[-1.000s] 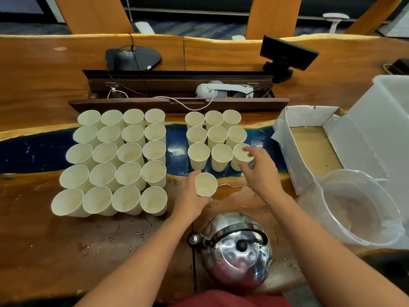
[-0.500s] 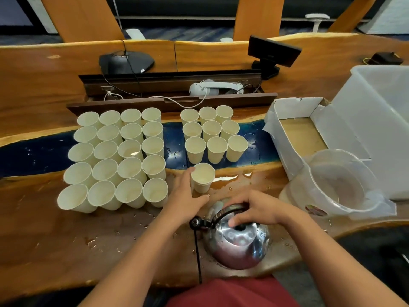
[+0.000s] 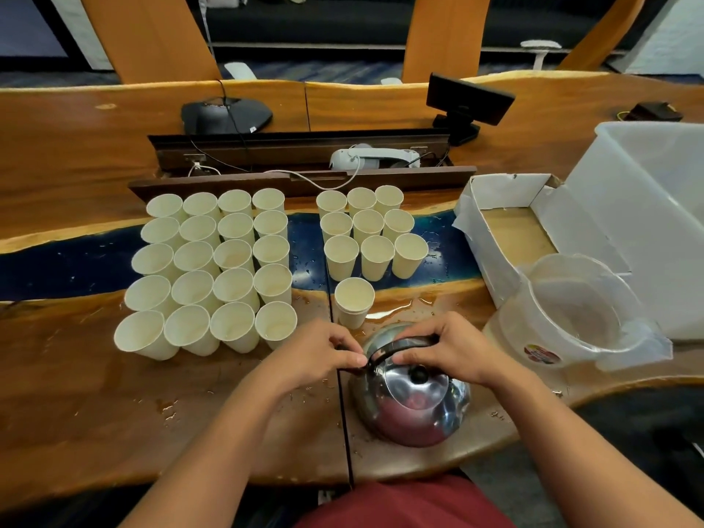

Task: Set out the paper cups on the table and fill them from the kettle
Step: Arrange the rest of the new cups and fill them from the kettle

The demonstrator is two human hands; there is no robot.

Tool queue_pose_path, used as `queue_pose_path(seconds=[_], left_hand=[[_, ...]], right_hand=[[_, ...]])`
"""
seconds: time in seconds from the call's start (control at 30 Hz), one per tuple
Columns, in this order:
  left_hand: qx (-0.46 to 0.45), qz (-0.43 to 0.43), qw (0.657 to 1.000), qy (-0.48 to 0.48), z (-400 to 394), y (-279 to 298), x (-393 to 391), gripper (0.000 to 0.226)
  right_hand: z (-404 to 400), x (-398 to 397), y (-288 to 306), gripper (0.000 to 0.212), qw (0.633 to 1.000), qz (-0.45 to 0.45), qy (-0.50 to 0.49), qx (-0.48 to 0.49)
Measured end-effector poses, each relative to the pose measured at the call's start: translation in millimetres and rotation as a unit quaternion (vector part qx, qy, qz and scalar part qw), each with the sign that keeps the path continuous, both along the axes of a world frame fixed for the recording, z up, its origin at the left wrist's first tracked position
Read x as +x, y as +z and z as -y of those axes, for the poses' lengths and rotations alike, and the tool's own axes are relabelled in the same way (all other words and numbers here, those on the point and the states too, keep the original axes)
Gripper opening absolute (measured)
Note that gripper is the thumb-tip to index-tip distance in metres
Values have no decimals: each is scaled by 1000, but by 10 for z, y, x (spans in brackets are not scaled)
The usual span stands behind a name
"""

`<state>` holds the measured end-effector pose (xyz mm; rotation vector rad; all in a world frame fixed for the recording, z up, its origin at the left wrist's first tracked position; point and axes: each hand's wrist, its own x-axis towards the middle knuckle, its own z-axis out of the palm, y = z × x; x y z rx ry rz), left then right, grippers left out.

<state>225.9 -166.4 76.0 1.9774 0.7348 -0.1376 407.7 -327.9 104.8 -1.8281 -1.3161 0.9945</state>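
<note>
Gripping the thin black handle point(image 3: 384, 354) of the domed, polished steel kettle point(image 3: 413, 398), left hand point(image 3: 320, 354) and right hand point(image 3: 453, 348) have fingers pinched shut on it, probably to steady a lift. Kettle sits near centre on the wet wooden surface point(image 3: 114, 405). One smooth, tapered paper cup point(image 3: 353, 302) stands just beyond, presumably next to fill.

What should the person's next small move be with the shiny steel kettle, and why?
Probably lift the shiny steel kettle and tip it towards the lone white paper cup just beyond it. Both the left hand and the right hand are on its black handle, the kettle sits on the wooden table, and that cup stands apart, in front of the rows.
</note>
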Motion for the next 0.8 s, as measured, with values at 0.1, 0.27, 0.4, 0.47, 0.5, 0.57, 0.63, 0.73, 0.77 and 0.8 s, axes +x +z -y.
queue_pose_path(seconds=[0.1,0.27,0.4,0.47,0.5,0.57,0.63,0.73,0.77,0.8], left_hand=[[-4,33,999,4,-16,151,30,8],[32,84,996,13,-57,441,122,12],[51,118,991,23,-130,777,208,10],[51,144,988,23,-182,950,262,8],[51,161,986,20,-209,1033,293,8],[60,186,981,20,-270,1175,355,10],[96,187,978,15,-344,1277,419,14],[143,184,973,9,-489,1339,545,14],[148,185,972,12,-532,1344,586,13],[156,183,971,16,-574,1336,633,13]], right_hand=[[-25,7,146,21,1000,17,-10,8],[-61,51,421,27,998,32,-40,45],[-118,156,732,29,994,52,-46,82],[-173,202,893,33,991,68,-50,108],[-203,231,965,34,988,78,-52,121],[-262,301,1096,27,983,93,-63,144],[-336,376,1207,23,978,117,-69,158],[-468,483,1291,24,974,141,-77,161],[-518,517,1301,23,973,147,-78,161],[-570,553,1302,21,972,154,-78,161]])
